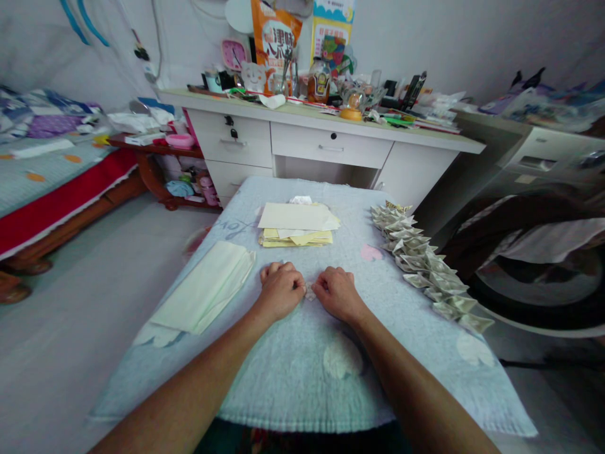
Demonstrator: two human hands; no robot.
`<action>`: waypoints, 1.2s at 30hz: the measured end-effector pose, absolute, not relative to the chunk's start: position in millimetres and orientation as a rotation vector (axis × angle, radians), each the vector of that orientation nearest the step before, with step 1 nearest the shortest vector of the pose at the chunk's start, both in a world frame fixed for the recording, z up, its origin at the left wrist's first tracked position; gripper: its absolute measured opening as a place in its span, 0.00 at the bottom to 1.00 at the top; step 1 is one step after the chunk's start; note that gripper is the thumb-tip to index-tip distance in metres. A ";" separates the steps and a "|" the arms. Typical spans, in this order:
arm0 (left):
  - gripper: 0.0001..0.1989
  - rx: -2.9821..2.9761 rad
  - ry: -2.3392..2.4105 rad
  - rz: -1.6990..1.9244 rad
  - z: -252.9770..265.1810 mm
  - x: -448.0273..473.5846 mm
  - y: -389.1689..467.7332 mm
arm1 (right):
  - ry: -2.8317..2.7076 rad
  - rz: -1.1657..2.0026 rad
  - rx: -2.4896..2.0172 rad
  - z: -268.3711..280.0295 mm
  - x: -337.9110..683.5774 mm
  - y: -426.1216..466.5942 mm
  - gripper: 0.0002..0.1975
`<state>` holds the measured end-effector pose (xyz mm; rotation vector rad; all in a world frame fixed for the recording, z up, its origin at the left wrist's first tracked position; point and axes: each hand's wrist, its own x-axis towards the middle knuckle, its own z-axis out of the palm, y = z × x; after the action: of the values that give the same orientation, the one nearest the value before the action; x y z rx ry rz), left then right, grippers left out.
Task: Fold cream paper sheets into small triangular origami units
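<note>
My left hand point(282, 289) and my right hand point(336, 291) are close together over the middle of the cloth-covered table point(293, 366). Both are closed, with fingers curled in. Between them shows a small pale patterned piece point(310, 291), partly hidden; I cannot make out what it is or how it is gripped. Just beyond my hands lies a stack of cream and yellow paper sheets point(297, 217). Left of them is a pile of pale green paper point(203, 290). Along the right edge stand rows of folded paper pieces point(425, 268) with pointed tips.
A white desk point(236, 135) behind the table is crowded with jars, an orange bag point(275, 41) and a pink clock point(234, 55). At right stands a front-loading washing machine point(539, 157) with laundry in its doorway. A bed point(61, 170) is on the left.
</note>
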<state>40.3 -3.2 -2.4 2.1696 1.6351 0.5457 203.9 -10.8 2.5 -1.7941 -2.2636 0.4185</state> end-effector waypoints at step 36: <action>0.10 2.238 1.774 0.544 -8.5 39.0 -8.0 | -2.215 0.391 -1.844 2.0 203.7 -11.9 0.10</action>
<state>39.0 -8.0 -8.5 2.2376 1.7735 0.5440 203.7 -11.9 2.0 -1.8441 -2.2151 0.3913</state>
